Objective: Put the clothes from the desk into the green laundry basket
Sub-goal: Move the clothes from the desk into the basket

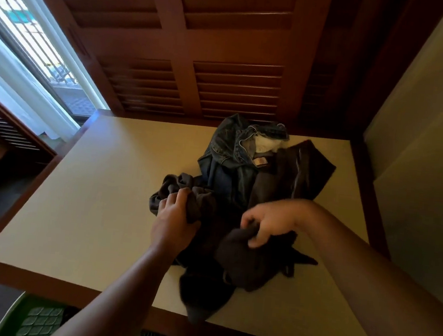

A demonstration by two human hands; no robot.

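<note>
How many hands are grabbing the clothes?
2. The left hand grips dark cloth at the pile's left side; the right hand pinches dark cloth at its front.

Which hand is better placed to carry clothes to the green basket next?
Probably the left hand. It already grips dark cloth, and the green basket shows at the lower left, on its side. The right hand also grips cloth but is farther from it.

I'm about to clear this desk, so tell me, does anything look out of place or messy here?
Yes: the clothes lie in a crumpled heap on the desk, and one dark piece droops over its near edge. The left hand and right hand each grip dark fabric. Nothing looks spilled or damaged.
</note>
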